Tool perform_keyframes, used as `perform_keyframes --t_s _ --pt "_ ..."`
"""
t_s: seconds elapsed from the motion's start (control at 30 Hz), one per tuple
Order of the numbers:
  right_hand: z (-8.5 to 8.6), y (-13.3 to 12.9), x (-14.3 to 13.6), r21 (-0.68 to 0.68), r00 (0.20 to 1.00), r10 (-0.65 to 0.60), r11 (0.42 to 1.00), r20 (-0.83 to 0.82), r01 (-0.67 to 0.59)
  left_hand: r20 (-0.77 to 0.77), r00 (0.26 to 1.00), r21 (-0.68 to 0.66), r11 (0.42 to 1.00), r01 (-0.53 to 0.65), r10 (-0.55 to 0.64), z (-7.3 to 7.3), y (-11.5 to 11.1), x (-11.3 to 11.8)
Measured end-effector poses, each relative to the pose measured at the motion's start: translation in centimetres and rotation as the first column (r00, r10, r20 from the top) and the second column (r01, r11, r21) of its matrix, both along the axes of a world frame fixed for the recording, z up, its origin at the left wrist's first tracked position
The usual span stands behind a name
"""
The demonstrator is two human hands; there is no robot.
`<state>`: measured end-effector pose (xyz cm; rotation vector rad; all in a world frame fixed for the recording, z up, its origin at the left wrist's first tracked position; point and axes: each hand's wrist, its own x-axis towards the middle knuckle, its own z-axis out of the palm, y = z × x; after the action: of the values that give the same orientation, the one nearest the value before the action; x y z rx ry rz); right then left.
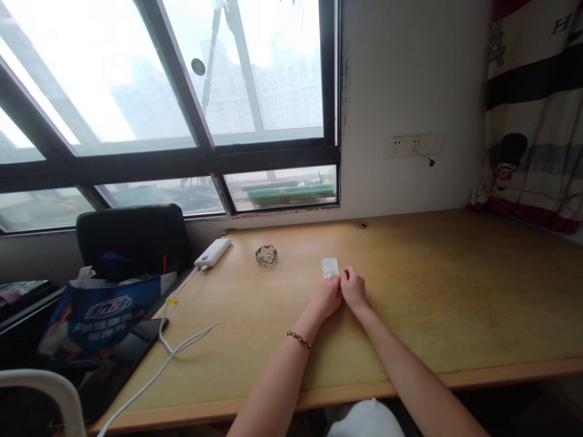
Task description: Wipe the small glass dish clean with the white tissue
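Note:
A small white packet (330, 266) lies flat on the wooden desk (432, 285). My left hand (327, 296) and my right hand (353, 287) meet at its near edge, fingers pinched on the packet's lower rim. A thin bracelet circles my left wrist. A silver ring-shaped bracelet (266, 255) sits on the desk to the left of the packet, apart from both hands.
A white power bank (213, 252) with a white cable (182, 349) lies at the desk's left side. A blue printed bag (100, 315) and a black chair back (132, 237) stand left of the desk. Wall sockets (412, 146) and a curtain (532, 109) are at right.

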<state>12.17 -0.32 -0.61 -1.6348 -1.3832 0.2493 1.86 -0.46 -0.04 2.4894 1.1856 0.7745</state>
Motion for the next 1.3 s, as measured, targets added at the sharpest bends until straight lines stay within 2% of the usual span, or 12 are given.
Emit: perform_keyframes --t_s 0.1,0.2,0.3,0.4,0.47,0.53,0.7,0.8,0.93,1.07,1.17,1.3 --pt "-0.6 0.7 0.4 -0.040 0.996 -0.008 0.999 -0.085 0.004 0.108 0.994 0.001 1.000 -0.003 0.002 0.1 0.1 -0.1" --pt "-1.0 0.9 0.5 -0.062 0.996 0.043 0.997 -0.084 -0.049 0.162 0.979 0.016 0.992 -0.126 0.121 0.2 0.2 -0.4" --pt "-1.0 0.7 0.2 -0.044 0.994 0.112 0.993 -0.017 -0.112 0.083 0.938 0.047 0.939 -0.341 0.336 0.0 0.4 -0.7" --pt "-0.8 0.3 -0.2 -0.045 0.979 0.193 0.981 0.058 -0.191 -0.019 0.901 0.042 0.900 -0.433 0.434 -0.3 0.7 -1.0" --pt "-0.6 0.1 -0.5 -0.055 0.970 0.233 0.972 0.067 -0.229 0.000 0.911 -0.017 0.910 -0.413 0.413 -0.4 0.9 -1.0" --pt "-0.5 0.0 -0.6 -0.054 0.969 0.248 0.968 0.016 -0.247 0.103 0.928 -0.092 0.933 -0.348 0.357 -0.4 1.0 -0.9" --pt "-0.4 0.5 -0.6 -0.011 0.916 0.201 0.976 -0.346 -0.218 0.390 0.893 -0.148 0.973 -0.179 0.224 -0.2 0.7 -0.2" --pt "-0.5 0.9 -0.5 0.025 0.812 0.196 0.975 -0.550 -0.219 0.419 0.894 -0.113 0.986 -0.118 0.155 0.2 0.1 0.1" --pt "-0.5 1.0 -0.4 0.097 0.578 0.230 0.963 -0.783 -0.252 0.471 0.872 -0.114 0.990 -0.086 0.130 1.0 -0.7 0.3" --pt "-0.4 1.0 -0.2 0.119 0.411 0.196 0.971 -0.890 -0.207 0.570 0.811 -0.138 0.988 -0.065 0.133 1.7 -1.0 0.4" --pt "-0.2 1.0 -0.1 0.132 0.380 0.201 0.971 -0.903 -0.200 0.651 0.742 -0.163 0.984 -0.070 0.161 1.7 -0.6 0.4" --pt "0.2 0.7 -0.2 0.113 0.427 0.201 0.969 -0.882 -0.221 0.687 0.687 -0.256 0.964 -0.077 0.238 1.5 -0.2 0.3"
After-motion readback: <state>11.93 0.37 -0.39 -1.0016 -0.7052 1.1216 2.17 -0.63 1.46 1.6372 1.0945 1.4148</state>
